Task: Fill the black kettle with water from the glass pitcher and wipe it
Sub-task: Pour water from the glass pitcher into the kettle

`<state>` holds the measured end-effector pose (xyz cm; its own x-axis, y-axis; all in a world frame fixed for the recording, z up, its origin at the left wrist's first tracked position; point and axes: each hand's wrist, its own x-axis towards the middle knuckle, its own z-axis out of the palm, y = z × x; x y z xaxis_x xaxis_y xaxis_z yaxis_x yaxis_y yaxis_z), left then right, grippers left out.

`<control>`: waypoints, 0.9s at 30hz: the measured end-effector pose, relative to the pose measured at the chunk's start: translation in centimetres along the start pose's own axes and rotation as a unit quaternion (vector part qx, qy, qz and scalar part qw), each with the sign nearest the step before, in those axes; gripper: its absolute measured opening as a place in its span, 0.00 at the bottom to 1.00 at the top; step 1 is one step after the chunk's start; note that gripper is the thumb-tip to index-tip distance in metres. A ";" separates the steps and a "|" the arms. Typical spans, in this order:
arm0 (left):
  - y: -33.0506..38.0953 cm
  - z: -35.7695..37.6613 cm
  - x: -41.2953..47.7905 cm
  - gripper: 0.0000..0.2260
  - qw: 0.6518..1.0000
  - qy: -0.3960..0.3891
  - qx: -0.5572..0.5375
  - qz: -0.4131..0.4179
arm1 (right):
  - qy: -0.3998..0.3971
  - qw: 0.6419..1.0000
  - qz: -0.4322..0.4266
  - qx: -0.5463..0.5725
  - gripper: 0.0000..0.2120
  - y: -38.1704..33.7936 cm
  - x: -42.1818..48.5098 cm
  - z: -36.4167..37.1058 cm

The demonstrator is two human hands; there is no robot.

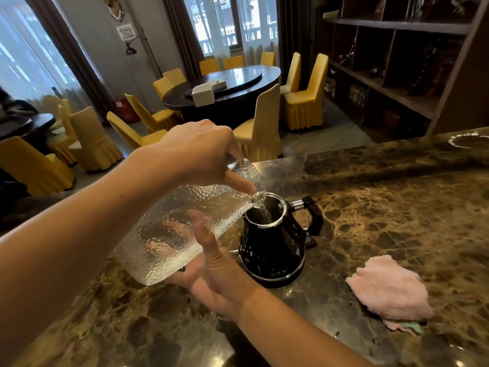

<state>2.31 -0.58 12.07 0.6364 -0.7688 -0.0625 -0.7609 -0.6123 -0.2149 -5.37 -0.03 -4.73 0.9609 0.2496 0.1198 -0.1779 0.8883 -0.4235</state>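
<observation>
A textured glass pitcher (169, 231) is tilted steeply to the right, its mouth over the open top of the black kettle (272, 247). A thin stream of water runs from the pitcher's lip into the kettle. My left hand (195, 157) grips the pitcher's neck from above. My right hand (211, 271) holds the pitcher's base from below, thumb up against the glass. The kettle stands upright on its base on the marble counter (383, 202), lid off, handle pointing right. A pink cloth (389, 290) lies flat on the counter to the kettle's right.
The counter's far edge runs behind the kettle. Beyond it stand a round dark dining table (227, 86) ringed by several yellow-covered chairs (262, 125). Dark wooden shelving (391, 62) fills the right wall. A white-rimmed dish (465, 140) sits at the counter's far right.
</observation>
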 end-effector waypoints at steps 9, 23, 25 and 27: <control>0.0 -0.2 0.0 0.43 1.000 -0.006 0.017 -0.006 | 0.019 1.000 0.006 -0.004 0.41 0.2 0.1 0.0; 0.1 -0.3 0.3 0.41 0.999 -0.004 0.041 0.009 | -0.018 1.000 0.018 0.015 0.42 0.4 0.9 -0.9; 0.1 -0.2 0.4 0.43 0.999 -0.008 0.042 0.010 | -0.017 0.999 0.020 0.018 0.42 0.4 0.9 -0.8; 0.1 -0.1 0.6 0.43 0.999 -0.011 0.046 0.009 | -0.018 0.999 0.024 0.012 0.44 0.4 1.0 -0.9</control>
<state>2.60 -1.09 12.14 0.6268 -0.7741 -0.0889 -0.7577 -0.5789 -0.3014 -4.27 0.25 -5.64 0.9430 0.3056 0.1321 -0.2295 0.8841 -0.4070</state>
